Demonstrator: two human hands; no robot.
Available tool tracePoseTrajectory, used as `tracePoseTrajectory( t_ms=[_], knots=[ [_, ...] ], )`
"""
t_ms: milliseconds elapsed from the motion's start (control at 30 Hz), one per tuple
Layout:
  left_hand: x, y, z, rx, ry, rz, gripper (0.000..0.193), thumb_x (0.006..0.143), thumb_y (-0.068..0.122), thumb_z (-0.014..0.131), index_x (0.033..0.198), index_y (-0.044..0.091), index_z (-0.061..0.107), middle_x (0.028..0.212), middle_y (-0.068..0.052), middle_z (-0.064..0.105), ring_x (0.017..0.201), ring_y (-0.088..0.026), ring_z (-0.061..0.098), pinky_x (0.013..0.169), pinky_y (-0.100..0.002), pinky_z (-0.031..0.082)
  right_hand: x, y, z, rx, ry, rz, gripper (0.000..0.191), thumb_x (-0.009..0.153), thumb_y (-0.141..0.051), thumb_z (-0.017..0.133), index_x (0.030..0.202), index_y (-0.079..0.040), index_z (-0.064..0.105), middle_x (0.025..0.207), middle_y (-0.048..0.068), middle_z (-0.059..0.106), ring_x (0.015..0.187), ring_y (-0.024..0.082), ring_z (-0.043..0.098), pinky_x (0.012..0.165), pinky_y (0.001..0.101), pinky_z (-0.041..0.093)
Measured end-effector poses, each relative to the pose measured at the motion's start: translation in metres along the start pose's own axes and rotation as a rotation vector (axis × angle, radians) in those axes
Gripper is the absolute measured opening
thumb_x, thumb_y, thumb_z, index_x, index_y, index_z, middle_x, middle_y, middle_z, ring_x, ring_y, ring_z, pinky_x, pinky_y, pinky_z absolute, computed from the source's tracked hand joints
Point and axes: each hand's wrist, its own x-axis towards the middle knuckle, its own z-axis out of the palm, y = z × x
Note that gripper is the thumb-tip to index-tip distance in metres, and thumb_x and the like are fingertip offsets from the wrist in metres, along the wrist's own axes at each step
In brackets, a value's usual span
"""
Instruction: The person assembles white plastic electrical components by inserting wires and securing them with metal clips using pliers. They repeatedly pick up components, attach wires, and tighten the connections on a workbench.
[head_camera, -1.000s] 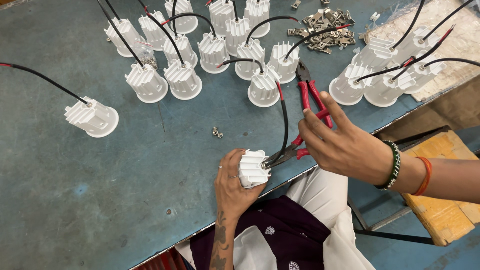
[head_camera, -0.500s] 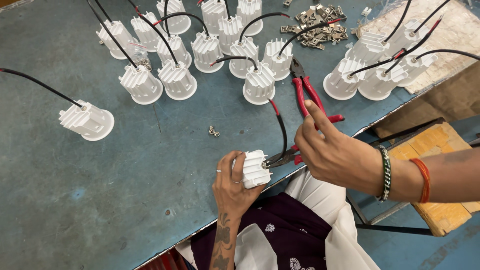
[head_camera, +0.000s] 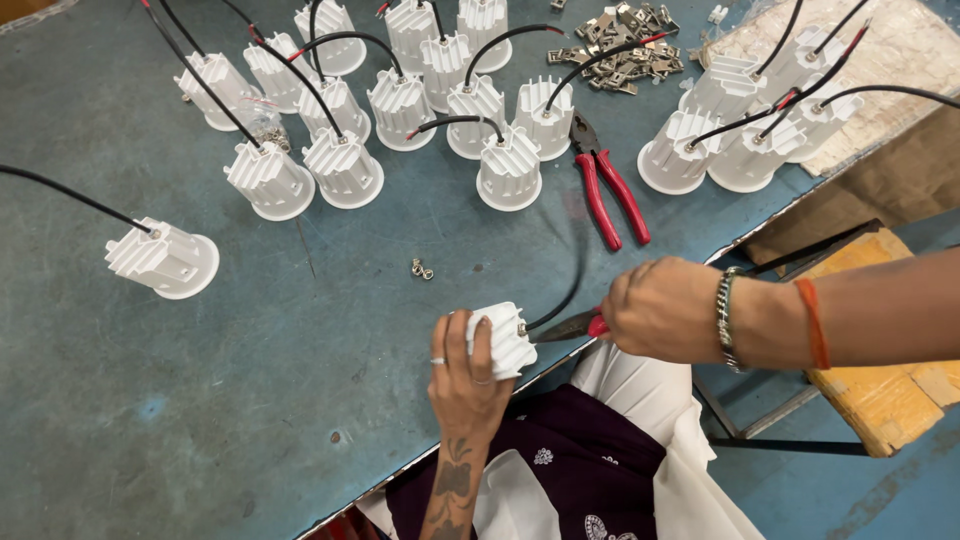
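Note:
My left hand (head_camera: 462, 375) grips a white finned lamp housing (head_camera: 500, 338) at the table's near edge. A black cable (head_camera: 568, 285) comes out of its end. My right hand (head_camera: 668, 308) is closed around red-handled pliers (head_camera: 572, 325), whose dark jaws meet the housing where the cable enters. A second pair of red-handled pliers (head_camera: 608, 192) lies on the table just beyond.
Several more white finned housings with black and red cables stand across the back of the blue-green table (head_camera: 250, 400); one lies alone at the left (head_camera: 165, 258). A heap of metal clips (head_camera: 618, 45) is at the back. A small screw (head_camera: 421, 268) lies mid-table.
My right hand has lowered and turned, bringing the pliers level against the housing's cable end. The view has shifted, uncovering the spare pliers on the table.

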Motion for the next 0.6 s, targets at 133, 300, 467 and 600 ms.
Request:
tracePoseTrajectory(
  t_ms=[133, 300, 467, 600],
  knots=[
    [0.003, 0.002, -0.004, -0.095, -0.007, -0.045, 0.084, 0.066, 0.02, 0.092, 0.136, 0.012, 0.046, 0.135, -0.014, 0.058, 0.125, -0.038, 0.059, 0.09, -0.042, 0.059, 0.0, 0.004, 0.018, 0.279, 0.089, 0.066, 0.04, 0.097, -0.038, 0.054, 0.085, -0.003, 0.069, 0.084, 0.014, 0.066, 0.067, 0.032, 0.07, 0.055, 0.0417, 0.058],
    [0.023, 0.001, -0.019, -0.576, -0.071, -0.632, 0.084, 0.067, 0.021, 0.095, 0.136, 0.012, 0.048, 0.119, -0.013, 0.07, 0.108, -0.027, 0.074, 0.088, -0.036, 0.06, 0.006, 0.017, 0.037, 0.311, 0.182, 0.2, 0.039, 0.087, -0.044, 0.061, 0.088, -0.006, 0.069, 0.096, 0.012, 0.063, 0.084, 0.031, 0.067, 0.065, 0.0402, 0.058],
    [0.037, 0.0, -0.028, -0.602, -0.004, -0.63, 0.08, 0.065, 0.02, 0.093, 0.132, 0.007, 0.052, 0.114, -0.016, 0.069, 0.103, -0.029, 0.072, 0.088, -0.04, 0.057, 0.02, 0.027, 0.064, 0.261, 0.429, 0.361, 0.04, 0.09, -0.043, 0.062, 0.09, -0.003, 0.066, 0.088, 0.011, 0.058, 0.08, 0.027, 0.064, 0.068, 0.0399, 0.055],
    [0.038, 0.001, -0.03, -0.454, 0.029, -0.49, 0.079, 0.062, 0.019, 0.095, 0.13, 0.004, 0.057, 0.12, -0.017, 0.063, 0.109, -0.032, 0.065, 0.088, -0.044, 0.055, 0.052, 0.004, 0.084, 0.342, 0.634, 0.416, 0.036, 0.088, -0.04, 0.065, 0.088, -0.004, 0.066, 0.087, 0.009, 0.059, 0.084, 0.027, 0.064, 0.073, 0.0401, 0.054]
  ],
)
